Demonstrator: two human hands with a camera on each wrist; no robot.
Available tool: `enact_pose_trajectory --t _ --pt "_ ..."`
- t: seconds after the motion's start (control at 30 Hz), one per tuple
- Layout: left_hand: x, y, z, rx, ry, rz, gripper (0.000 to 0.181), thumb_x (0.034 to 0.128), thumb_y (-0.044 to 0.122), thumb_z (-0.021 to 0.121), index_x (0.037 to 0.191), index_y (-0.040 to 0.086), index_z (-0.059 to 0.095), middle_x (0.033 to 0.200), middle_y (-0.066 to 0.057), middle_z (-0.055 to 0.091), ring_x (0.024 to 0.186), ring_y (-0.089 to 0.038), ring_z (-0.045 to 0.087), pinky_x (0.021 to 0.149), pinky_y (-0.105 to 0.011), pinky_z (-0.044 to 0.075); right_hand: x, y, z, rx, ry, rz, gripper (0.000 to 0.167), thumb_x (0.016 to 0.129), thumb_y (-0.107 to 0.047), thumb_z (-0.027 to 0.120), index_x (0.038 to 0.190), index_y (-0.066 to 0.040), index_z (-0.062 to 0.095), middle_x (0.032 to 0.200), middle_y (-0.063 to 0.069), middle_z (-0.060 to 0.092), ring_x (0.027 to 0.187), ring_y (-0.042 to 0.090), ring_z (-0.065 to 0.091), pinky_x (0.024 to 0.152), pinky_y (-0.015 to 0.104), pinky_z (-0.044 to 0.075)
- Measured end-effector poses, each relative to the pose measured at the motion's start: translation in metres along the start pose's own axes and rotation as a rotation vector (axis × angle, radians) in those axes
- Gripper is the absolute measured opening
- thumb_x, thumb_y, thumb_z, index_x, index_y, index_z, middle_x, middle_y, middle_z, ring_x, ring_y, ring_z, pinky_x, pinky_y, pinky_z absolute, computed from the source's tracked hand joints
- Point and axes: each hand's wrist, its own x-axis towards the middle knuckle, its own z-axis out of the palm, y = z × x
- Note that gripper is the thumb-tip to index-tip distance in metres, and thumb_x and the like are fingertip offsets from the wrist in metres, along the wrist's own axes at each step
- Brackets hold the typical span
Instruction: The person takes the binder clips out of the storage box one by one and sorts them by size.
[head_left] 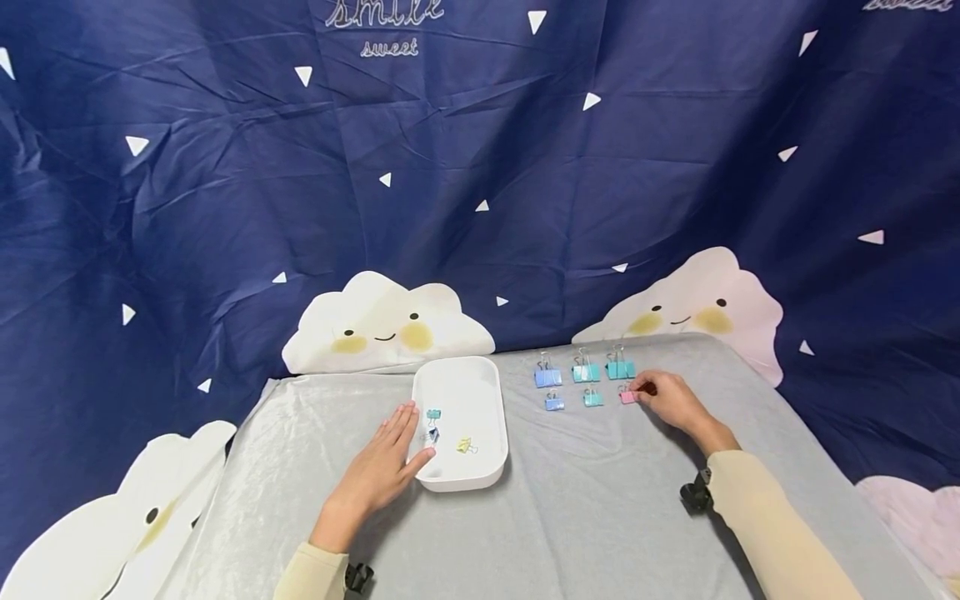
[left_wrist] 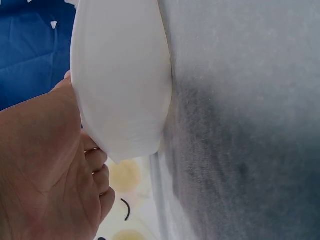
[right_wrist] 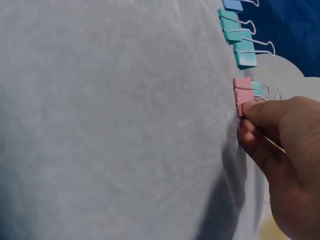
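Observation:
My right hand (head_left: 670,400) pinches the end of a small pink binder clip (right_wrist: 243,92) between thumb and fingertips, low at the cloth. That clip ends the front row, beside a small teal binder clip (head_left: 593,399) and a small blue binder clip (head_left: 554,403). Behind them stand larger binder clips, one blue (head_left: 547,378) and two teal (head_left: 619,369). On the left, my left hand (head_left: 381,461) rests with extended fingers against the rim of a white tray (head_left: 480,482). Inside lie a teal clip (head_left: 433,413), a dark blue clip (head_left: 433,435) and yellow clips (head_left: 465,446).
Grey cloth (head_left: 577,517) covers the table, lightly wrinkled. A dark blue curtain (head_left: 450,150) with clouds and white triangles hangs along the table's far edge. The clip rows stand to the right of the tray, near that edge.

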Motion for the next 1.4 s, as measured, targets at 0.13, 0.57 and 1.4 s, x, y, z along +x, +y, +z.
enact_pose_trajectory --t 0.13,0.57,1.4 --pt "0.0001 -0.0002 0.0004 -0.001 0.014 0.007 0.082 0.1097 0.054 0.051 0.166 -0.003 0.030 0.176 -0.019 0.025 0.164 -0.038 0.025 0.134 -0.055 0.027 0.0012 -0.0007 0.0015 -0.008 -0.004 0.010 0.005 0.097 -0.002 0.073 0.102 0.001 0.075 0.101 0.015 0.075 0.095 0.030 0.069 0.085 0.050 0.058" --pt "-0.0005 -0.0003 0.0008 0.004 0.040 0.025 0.082 0.1097 0.053 0.052 0.165 -0.004 0.032 0.175 -0.020 0.027 0.163 -0.039 0.027 0.133 -0.057 0.028 0.0023 -0.0007 0.0035 -0.021 0.000 0.029 0.005 0.097 -0.001 0.072 0.101 -0.002 0.074 0.102 0.016 0.075 0.097 0.033 0.069 0.087 0.054 0.058" --pt "-0.0006 -0.0004 -0.0004 -0.003 0.001 -0.003 0.083 0.1097 0.055 0.050 0.167 -0.002 0.028 0.177 -0.017 0.023 0.165 -0.036 0.023 0.135 -0.054 0.025 -0.0001 0.0000 0.0025 0.022 0.014 0.004 0.011 0.098 -0.005 0.072 0.109 0.000 0.072 0.098 0.013 0.074 0.090 0.024 0.066 0.081 0.042 0.056"
